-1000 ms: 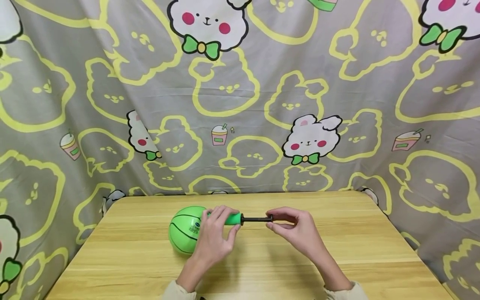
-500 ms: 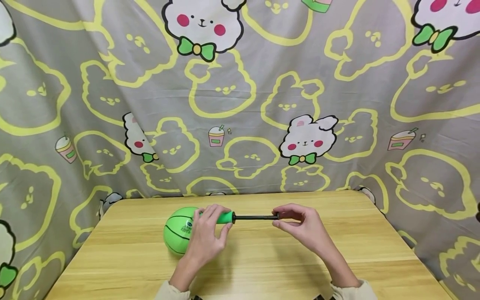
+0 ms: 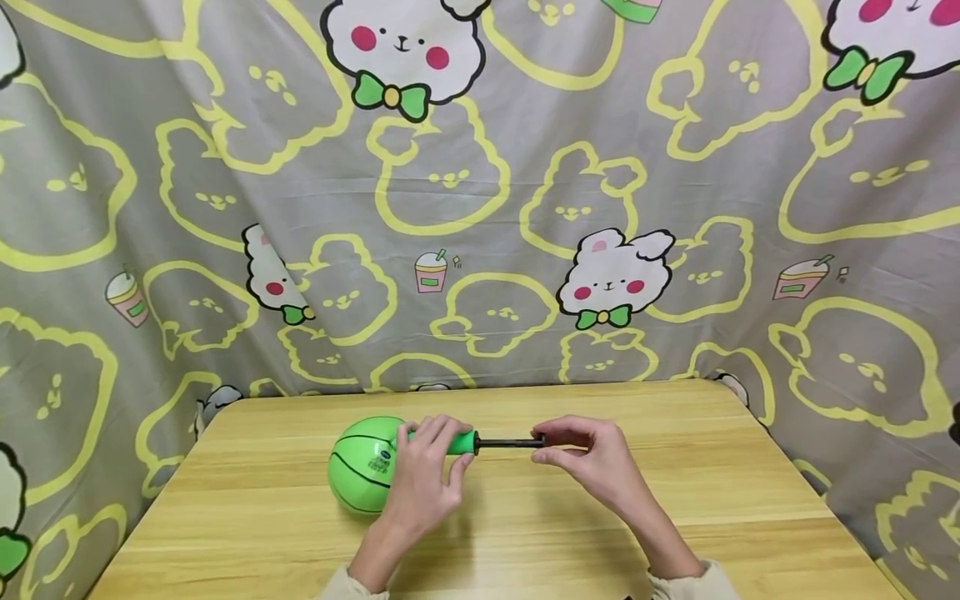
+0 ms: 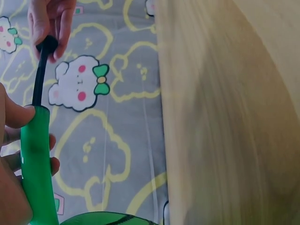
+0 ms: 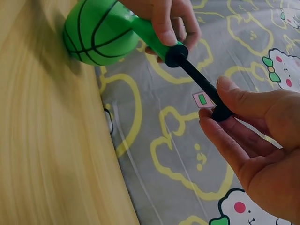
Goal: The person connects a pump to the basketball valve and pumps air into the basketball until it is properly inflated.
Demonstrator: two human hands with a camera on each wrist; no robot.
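A green hand pump (image 4: 36,159) lies level in the air, its black rod (image 3: 510,443) drawn partly out to the right. My left hand (image 3: 426,475) grips the green barrel, thumb near the black collar. My right hand (image 3: 592,454) pinches the black end knob (image 5: 221,112) of the rod between thumb and fingers. Left of the barrel sits a green ball (image 3: 363,465) with black basketball lines and small print. The pump's far end points at the ball; in the right wrist view barrel and ball meet, with the nozzle hidden.
Both hands work above a light wood table (image 3: 525,533). A grey curtain (image 3: 480,208) with yellow animal outlines and white bunny faces hangs behind the table and along both sides.
The rod came further out as my right hand moved right, then went partly back in as that hand moved left. My left hand stays on the barrel by the ball.
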